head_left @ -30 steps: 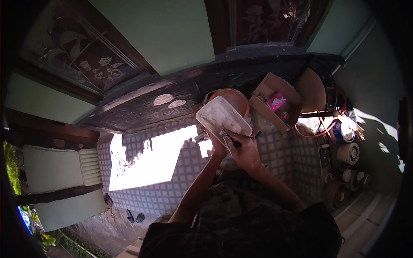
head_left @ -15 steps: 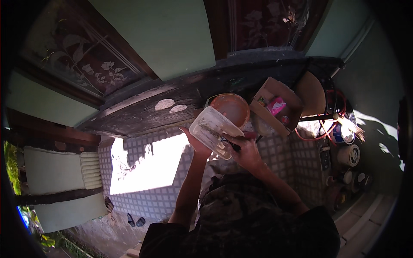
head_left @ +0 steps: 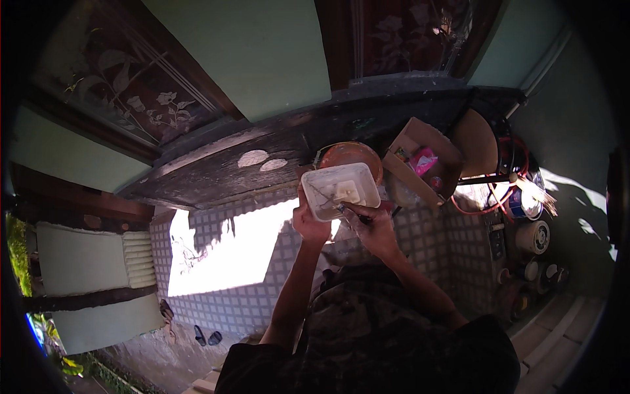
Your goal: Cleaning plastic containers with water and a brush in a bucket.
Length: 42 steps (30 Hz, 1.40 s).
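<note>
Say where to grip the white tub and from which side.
Probably the left wall, coming from the left and below, palm under the base: the white tub is held open side up, its walls give an edge to hold, and the left hand supports that side. The right hand crowds the near right corner.

A person is wearing a dark shirt with a faintly mottled shirt front (head_left: 374, 308). To its left, a black left sleeve (head_left: 254, 364) is ending short; to its right, a matching right sleeve (head_left: 485, 345). Beyond it, the left hand (head_left: 311, 221) and right hand (head_left: 377, 231) are showing bare.
</note>
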### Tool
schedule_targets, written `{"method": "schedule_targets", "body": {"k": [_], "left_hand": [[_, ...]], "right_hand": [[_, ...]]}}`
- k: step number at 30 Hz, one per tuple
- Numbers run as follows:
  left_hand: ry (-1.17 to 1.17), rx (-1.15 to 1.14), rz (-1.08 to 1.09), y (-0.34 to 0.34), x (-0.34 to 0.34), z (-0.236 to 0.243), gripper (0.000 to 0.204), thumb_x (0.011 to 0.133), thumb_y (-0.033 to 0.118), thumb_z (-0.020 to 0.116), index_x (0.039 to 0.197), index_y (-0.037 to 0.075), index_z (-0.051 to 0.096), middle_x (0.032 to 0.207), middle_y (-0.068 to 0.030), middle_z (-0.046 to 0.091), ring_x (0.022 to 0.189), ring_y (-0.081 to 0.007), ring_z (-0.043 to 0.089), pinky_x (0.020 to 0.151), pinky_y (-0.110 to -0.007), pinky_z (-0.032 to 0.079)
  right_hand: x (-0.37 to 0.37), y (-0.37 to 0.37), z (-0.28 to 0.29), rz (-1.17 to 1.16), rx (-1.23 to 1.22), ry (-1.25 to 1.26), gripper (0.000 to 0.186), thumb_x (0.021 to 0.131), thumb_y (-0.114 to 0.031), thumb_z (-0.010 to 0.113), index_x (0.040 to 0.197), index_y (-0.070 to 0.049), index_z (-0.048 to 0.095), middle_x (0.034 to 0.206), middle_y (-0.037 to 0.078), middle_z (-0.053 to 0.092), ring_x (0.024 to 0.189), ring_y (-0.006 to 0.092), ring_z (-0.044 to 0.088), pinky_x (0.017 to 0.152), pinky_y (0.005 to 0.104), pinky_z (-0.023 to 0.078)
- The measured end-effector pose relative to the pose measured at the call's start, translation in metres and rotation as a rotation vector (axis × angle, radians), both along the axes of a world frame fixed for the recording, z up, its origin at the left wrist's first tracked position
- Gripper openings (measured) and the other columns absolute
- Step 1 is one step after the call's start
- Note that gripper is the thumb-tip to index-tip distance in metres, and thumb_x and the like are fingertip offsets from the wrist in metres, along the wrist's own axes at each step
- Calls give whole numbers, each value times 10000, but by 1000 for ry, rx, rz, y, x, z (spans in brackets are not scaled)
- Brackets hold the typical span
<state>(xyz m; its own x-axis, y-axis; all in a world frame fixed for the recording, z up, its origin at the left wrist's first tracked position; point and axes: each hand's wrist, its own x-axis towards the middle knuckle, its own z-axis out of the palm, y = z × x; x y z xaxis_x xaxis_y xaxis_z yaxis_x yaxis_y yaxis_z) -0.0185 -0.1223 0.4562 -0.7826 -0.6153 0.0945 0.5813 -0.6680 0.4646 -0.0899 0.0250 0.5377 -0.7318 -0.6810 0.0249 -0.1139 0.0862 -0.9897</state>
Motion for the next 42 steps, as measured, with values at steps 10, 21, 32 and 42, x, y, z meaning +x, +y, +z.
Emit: {"method": "schedule_targets", "body": {"k": [10,21,32,42], "left_hand": [[-299,87,-227,-36,6,7,610,955,471,357,1361,32,478,1375,-170,516,1249,-357,502,1069,-491,390],[120,274,-943,-60,49,-61,962,627,347,570,1461,-43,293,1433,-276,408,1259,-474,462,1081,-589,362],[-293,119,-607,-48,15,-11,837,909,703,361,1485,98,309,1462,-173,408,1289,-370,470,1044,-575,414],[-106,168,-404,-16,5,5,773,935,668,337,1480,120,314,1432,-152,435,1278,-333,483,1025,-524,445]], "right_hand": [[-10,7,-3,211,57,400,302,846,-122,698,1146,-80,688,1017,171,700,942,318,681,833,382,533],[-42,29,-4,499,165,613,337,862,-267,692,1196,-222,677,1058,135,692,951,329,666,853,410,525],[-9,26,2,314,76,365,289,849,-142,702,1136,-105,698,986,147,710,904,295,689,812,385,539],[34,20,16,38,81,119,256,868,-122,685,1103,-21,690,958,177,710,888,282,707,784,362,541]]}}
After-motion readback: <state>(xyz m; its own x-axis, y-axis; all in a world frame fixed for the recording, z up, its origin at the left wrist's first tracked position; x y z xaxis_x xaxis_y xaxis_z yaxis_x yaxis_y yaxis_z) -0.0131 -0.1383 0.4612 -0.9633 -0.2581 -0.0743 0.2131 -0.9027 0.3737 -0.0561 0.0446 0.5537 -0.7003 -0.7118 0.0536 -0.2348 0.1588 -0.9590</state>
